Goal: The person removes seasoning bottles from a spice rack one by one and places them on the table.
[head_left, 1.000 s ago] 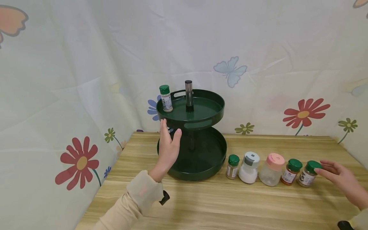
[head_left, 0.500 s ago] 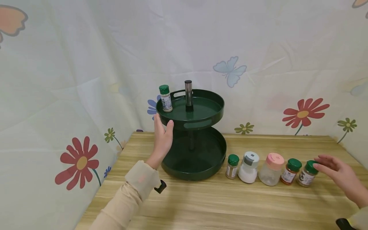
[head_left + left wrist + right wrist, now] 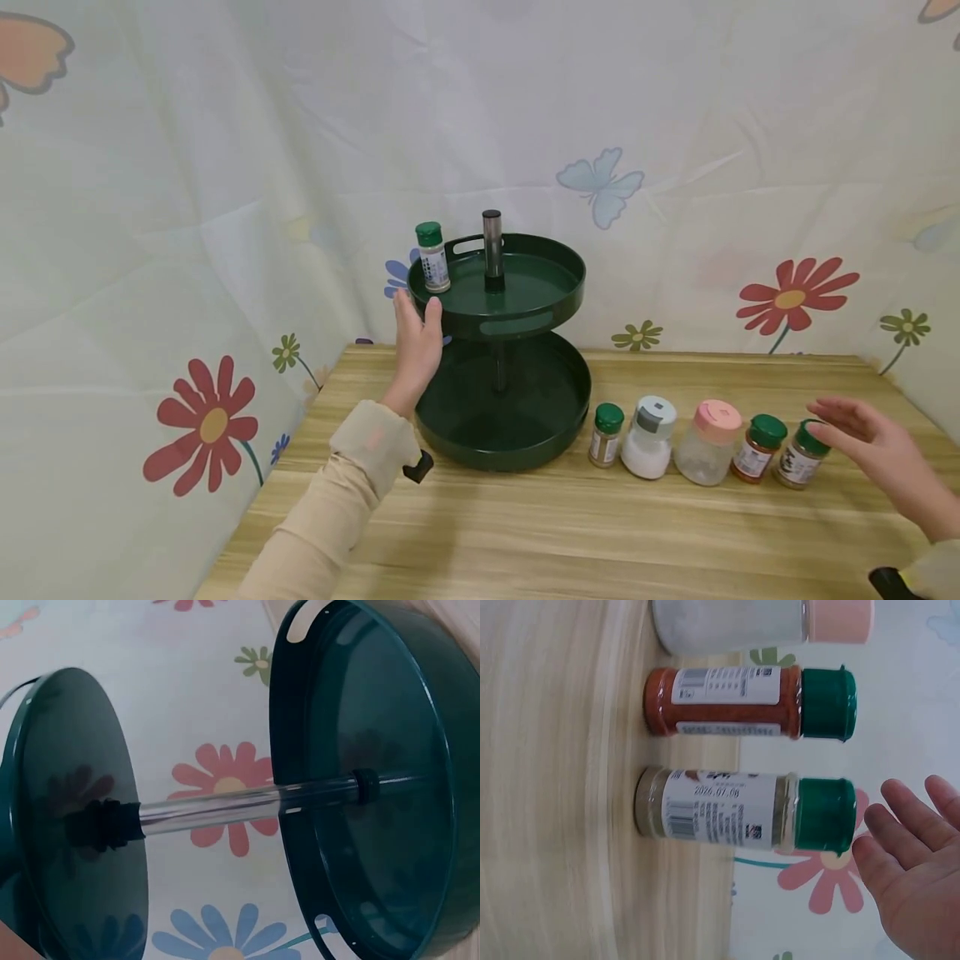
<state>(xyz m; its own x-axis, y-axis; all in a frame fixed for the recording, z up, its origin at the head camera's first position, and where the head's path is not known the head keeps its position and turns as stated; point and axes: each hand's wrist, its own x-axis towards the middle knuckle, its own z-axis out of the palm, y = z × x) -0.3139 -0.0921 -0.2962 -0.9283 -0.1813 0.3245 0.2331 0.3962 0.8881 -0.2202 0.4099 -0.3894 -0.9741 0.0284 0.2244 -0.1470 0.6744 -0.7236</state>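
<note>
A dark green two-tier round stand (image 3: 517,442) stands on the table, with a metal post through its middle. My left hand (image 3: 418,346) is upright at the left rim of the upper tier, fingers straight; the head view does not settle whether they touch it. A green-capped spice jar (image 3: 435,268) stands on that tier, just above the hand. At the right, my right hand (image 3: 873,442) is beside the cap of the rightmost spice jar (image 3: 801,462). In the right wrist view its fingers (image 3: 907,825) are spread and hold nothing, close to the green cap (image 3: 825,814).
Left of the rightmost jar stand a red-brown spice jar (image 3: 752,461), a pink-lidded jar (image 3: 705,454), a white-lidded jar (image 3: 647,454) and a small green-capped jar (image 3: 604,446). The wooden table (image 3: 600,542) ends against a flowered curtain (image 3: 675,100).
My left hand has moved left and up, from in front of the stand to the upper tier's left rim. My right hand has shifted slightly left and up around the rightmost jar's cap.
</note>
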